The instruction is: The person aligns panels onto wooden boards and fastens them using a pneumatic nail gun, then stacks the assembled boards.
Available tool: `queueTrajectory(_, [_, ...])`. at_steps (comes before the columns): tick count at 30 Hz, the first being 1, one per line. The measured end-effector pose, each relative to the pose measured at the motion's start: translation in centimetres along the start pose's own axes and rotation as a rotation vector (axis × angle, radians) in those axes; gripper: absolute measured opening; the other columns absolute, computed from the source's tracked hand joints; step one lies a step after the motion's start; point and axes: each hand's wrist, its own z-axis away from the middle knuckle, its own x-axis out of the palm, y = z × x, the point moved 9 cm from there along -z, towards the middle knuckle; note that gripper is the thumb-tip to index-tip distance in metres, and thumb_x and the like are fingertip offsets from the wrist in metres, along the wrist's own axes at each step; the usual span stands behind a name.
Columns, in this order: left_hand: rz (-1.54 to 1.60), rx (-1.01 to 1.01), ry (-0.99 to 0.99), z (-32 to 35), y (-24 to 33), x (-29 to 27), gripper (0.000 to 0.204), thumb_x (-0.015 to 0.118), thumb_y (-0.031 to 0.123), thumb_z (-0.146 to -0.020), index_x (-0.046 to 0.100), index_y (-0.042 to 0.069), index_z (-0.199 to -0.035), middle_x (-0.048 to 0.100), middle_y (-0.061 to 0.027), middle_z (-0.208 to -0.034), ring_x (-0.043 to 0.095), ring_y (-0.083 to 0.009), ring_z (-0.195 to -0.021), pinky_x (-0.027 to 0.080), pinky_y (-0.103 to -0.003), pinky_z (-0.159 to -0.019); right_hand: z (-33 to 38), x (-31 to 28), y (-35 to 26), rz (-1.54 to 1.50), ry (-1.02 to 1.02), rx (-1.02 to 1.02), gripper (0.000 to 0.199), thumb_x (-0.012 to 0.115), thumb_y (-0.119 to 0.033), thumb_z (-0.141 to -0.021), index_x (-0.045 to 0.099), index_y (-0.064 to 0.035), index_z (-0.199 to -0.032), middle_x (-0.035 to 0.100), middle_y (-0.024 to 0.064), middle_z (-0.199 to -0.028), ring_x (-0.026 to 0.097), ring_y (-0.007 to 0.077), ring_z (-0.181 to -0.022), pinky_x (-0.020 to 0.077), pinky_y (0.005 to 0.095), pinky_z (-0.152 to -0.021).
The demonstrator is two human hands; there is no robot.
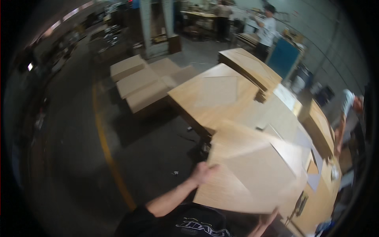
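A large light-wood panel (223, 191) lies in front of me, tilted in the view, with a beige rectangular area (262, 173) on its top face. I cannot tell whether that is a loose sheet or part of the panel. At the panel's left edge my left hand (204, 173) grips it, thumb on top and the other fingers mostly hidden. My right hand (269, 218) holds the near edge, low in the view, its fingers partly out of sight under the board.
Beyond the panel stands a stack of wood panels (189, 93), with another stack (252, 65) behind it. Open cardboard boxes (146, 91) sit on the floor to the left, near a yellow floor line (104, 144). A co-worker (346, 114) reaches in at the right; another person (268, 31) stands farther back.
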Motion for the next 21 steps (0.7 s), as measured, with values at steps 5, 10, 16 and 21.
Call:
queueTrajectory(5, [0.425,0.079,0.297,1.8,1.4,-10.5,0.036,0.066,0.026,-0.1,0.069,-0.004,-0.119,0.072,-0.0075,-0.11,0.066,-0.0143,-0.097,0.053,-0.032,-0.086,-7.2,11.0,8.5,0.272,-0.251,0.259,0.054,0.051,-0.041,-0.105,0.047,-0.0031,-0.143,0.061,0.0133,-0.131,0.06,0.0289,-0.12,0.047,0.0484,-0.106])
queueTrajectory(10, [0.39,0.082,0.712,2.8,1.6,-16.6,0.04,0.068,0.026,-0.098,0.067,-0.008,-0.12,0.071,-0.0123,-0.116,0.066,-0.0187,-0.103,0.051,-0.034,-0.091,-8.2,27.3,19.2,0.377,-0.454,0.382,0.036,0.066,-0.021,-0.097,0.057,-0.0035,-0.127,0.065,0.0099,-0.12,0.062,0.0225,-0.111,0.0518,0.0418,-0.097])
queueTrajectory(16, [0.442,-0.032,0.959,-4.0,0.6,-18.4,0.056,0.069,0.034,-0.097,0.057,-0.011,-0.129,0.065,-0.0182,-0.127,0.062,-0.0257,-0.113,0.051,-0.038,-0.095,-13.7,38.0,29.4,0.259,-0.555,0.571,0.029,0.064,-0.015,-0.098,0.059,-0.005,-0.124,0.069,0.0074,-0.112,0.067,0.0224,-0.102,0.0548,0.0388,-0.091])
queueTrajectory(21, [0.444,-0.093,0.879,-11.0,1.1,-18.7,0.055,0.068,0.037,-0.097,0.058,-0.01,-0.126,0.065,-0.0166,-0.124,0.058,-0.0252,-0.119,0.048,-0.038,-0.098,-16.3,42.0,30.3,0.23,-0.493,0.43,0.062,0.064,-0.013,-0.097,0.034,-0.0012,-0.151,0.064,0.0162,-0.126,0.067,0.0251,-0.104,0.0569,0.0384,-0.086])
